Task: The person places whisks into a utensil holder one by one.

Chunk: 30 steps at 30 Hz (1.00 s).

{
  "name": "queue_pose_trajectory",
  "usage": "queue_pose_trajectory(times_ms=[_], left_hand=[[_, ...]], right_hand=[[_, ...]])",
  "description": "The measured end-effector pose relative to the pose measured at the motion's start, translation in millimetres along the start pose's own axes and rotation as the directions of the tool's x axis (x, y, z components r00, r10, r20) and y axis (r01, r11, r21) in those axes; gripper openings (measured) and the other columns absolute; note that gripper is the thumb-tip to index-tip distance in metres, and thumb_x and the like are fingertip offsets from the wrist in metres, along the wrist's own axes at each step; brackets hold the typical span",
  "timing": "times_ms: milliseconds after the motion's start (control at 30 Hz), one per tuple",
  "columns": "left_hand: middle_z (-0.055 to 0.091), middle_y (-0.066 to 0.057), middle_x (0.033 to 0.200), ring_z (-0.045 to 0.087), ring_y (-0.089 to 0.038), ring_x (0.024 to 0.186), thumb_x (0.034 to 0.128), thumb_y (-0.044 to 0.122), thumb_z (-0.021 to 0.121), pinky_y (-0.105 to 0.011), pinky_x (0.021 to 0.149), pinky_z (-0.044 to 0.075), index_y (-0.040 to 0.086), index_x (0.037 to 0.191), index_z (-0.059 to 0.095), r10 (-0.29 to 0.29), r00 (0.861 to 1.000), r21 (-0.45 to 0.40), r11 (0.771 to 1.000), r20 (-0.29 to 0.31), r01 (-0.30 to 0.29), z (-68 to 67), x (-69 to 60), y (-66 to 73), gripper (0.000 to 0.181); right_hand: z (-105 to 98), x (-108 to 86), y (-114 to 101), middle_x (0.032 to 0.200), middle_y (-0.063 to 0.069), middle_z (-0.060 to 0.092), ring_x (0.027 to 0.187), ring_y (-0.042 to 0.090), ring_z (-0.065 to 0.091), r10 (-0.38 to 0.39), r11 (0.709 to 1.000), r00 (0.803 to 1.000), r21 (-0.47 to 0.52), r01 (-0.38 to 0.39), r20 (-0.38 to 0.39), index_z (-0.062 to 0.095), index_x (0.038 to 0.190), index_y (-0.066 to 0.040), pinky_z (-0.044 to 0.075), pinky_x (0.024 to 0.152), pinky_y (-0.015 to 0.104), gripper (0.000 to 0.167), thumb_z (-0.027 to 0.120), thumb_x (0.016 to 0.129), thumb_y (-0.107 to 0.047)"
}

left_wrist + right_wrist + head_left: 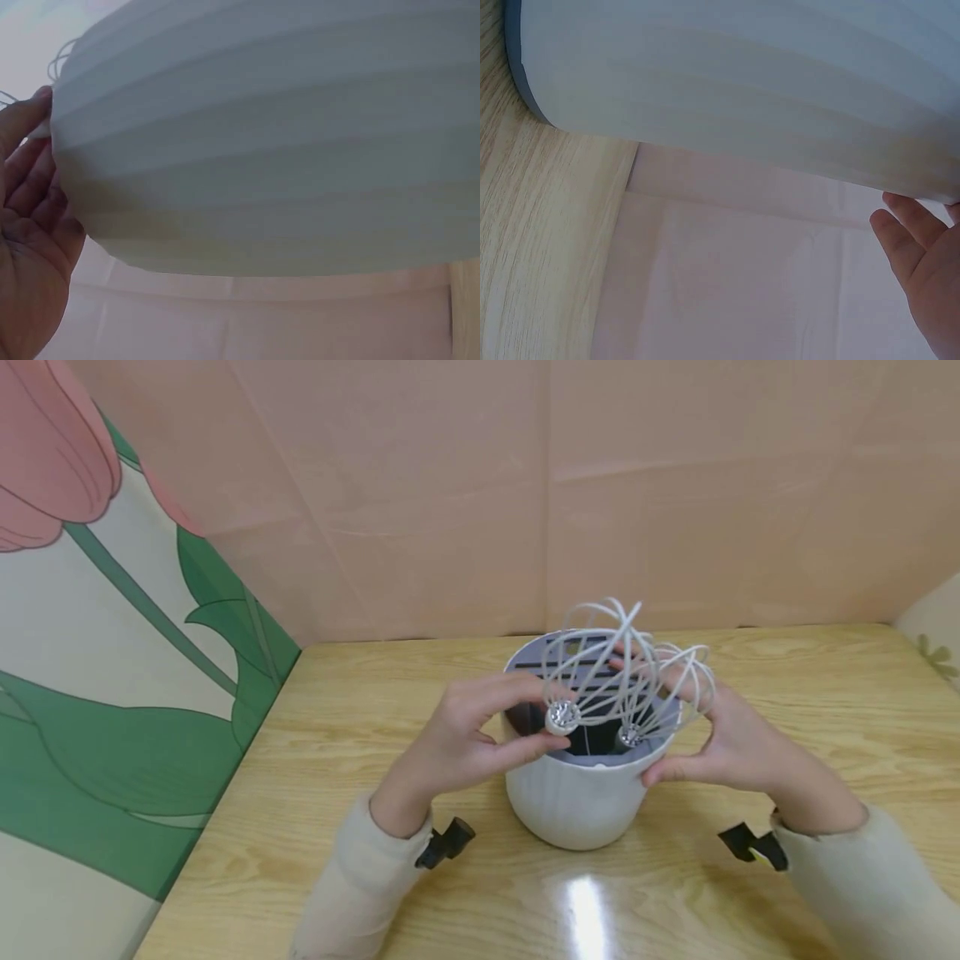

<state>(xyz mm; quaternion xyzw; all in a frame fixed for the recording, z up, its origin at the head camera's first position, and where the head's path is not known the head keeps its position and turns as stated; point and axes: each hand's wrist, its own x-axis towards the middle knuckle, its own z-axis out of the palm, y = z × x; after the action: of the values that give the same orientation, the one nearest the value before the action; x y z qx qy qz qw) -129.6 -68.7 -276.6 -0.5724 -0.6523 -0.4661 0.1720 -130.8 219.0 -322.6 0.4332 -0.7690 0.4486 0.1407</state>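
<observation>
A white, ribbed utensil holder with a grey slotted inside stands upright on the table. Between the thumb and fingers of my left hand, at the holder's left rim, is the silvery collar of a white-wired whisk; its wires point up. Another whisk stands in the holder to the right, wires spread over the rim. My right hand holds the holder's right side, thumb on the front, some fingers hidden behind the wires. Both wrist views are mostly filled by the holder's wall, with fingers at its edge.
The wood-grain table extends on both sides of the holder. Behind it hangs a pinkish cloth. A panel with painted tulips borders the left edge. Light glares off the table in front.
</observation>
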Motion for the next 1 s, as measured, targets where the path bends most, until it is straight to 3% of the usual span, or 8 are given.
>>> queue_pose_trajectory(times_ms=[167,300,433,533,600,733,1000], left_hand=[[0.074,-0.013,0.094,0.068,-0.014,0.083,0.0756,-0.004,0.082,-0.02,0.078,0.058,-0.006,0.106,0.068,-0.026,0.999,0.044,0.999,0.022,0.025,2.1,-4.7,-2.4,0.034],[0.073,-0.012,0.093,0.067,-0.014,0.082,0.0746,-0.003,0.083,-0.021,0.078,0.057,-0.005,0.104,0.068,-0.033,0.999,0.064,0.997,0.016,0.031,2.9,-6.4,-4.3,0.033],[0.073,-0.009,0.091,0.068,-0.014,0.085,0.0742,0.001,0.084,-0.033,0.104,0.052,-0.002,0.101,0.069,-0.08,0.997,0.086,0.993,0.013,0.079,3.0,-8.5,-4.5,0.031],[0.073,-0.009,0.096,0.069,-0.014,0.092,0.0763,0.004,0.083,-0.045,0.119,0.035,0.0,0.103,0.068,-0.142,0.988,0.092,0.986,0.054,0.137,0.2,-8.0,-3.1,0.03],[0.074,-0.009,0.101,0.069,-0.014,0.098,0.0783,0.006,0.082,-0.046,0.121,0.031,0.001,0.105,0.068,-0.179,0.979,0.087,0.981,0.094,0.171,-2.3,-6.3,-2.3,0.03],[0.075,-0.008,0.1,0.068,-0.01,0.093,0.0806,0.007,0.08,-0.044,0.122,0.031,0.0,0.107,0.069,-0.222,0.965,0.071,0.974,0.141,0.214,-4.7,-4.0,-1.6,0.029],[0.074,-0.01,0.104,0.067,-0.016,0.102,0.0801,0.005,0.08,-0.037,0.114,0.042,-0.001,0.107,0.069,-0.202,0.971,0.039,0.979,0.128,0.198,-3.3,-6.2,-5.0,0.03]], right_hand=[[-2.0,-1.7,-0.7,0.155,0.002,0.044,0.141,0.01,0.039,0.035,0.999,0.999,-0.025,-0.035,-0.001,0.05,0.143,-0.001,0.027,0.114,0.015,0.109,0.097,0.05,-0.032],[-2.8,-2.0,-0.4,0.156,0.003,0.043,0.143,0.009,0.037,0.033,0.999,0.999,-0.033,-0.033,0.001,0.049,0.143,0.0,0.027,0.115,0.015,0.109,0.097,0.05,-0.033],[-2.1,-1.2,-0.3,0.158,0.008,0.04,0.146,0.012,0.035,0.021,1.0,1.0,-0.018,-0.021,0.007,0.049,0.144,0.0,0.025,0.117,0.015,0.109,0.096,0.051,-0.032],[-1.4,0.2,-0.4,0.159,0.012,0.038,0.148,0.016,0.033,0.013,1.0,1.0,0.002,-0.013,0.017,0.048,0.144,0.0,0.024,0.118,0.017,0.109,0.095,0.052,-0.033],[-1.1,1.3,-0.6,0.159,0.016,0.037,0.149,0.019,0.031,0.009,1.0,1.0,0.019,-0.009,0.022,0.047,0.145,0.001,0.023,0.119,0.018,0.11,0.095,0.052,-0.032],[-1.1,0.4,0.2,0.157,0.014,0.039,0.148,0.018,0.033,0.008,1.0,1.0,0.014,-0.008,0.007,0.048,0.144,0.001,0.023,0.119,0.018,0.109,0.095,0.051,-0.034],[-0.5,0.6,0.8,0.158,0.015,0.039,0.148,0.018,0.033,0.012,1.0,1.0,0.019,-0.012,0.017,0.048,0.144,0.001,0.023,0.119,0.018,0.108,0.095,0.052,-0.034]])
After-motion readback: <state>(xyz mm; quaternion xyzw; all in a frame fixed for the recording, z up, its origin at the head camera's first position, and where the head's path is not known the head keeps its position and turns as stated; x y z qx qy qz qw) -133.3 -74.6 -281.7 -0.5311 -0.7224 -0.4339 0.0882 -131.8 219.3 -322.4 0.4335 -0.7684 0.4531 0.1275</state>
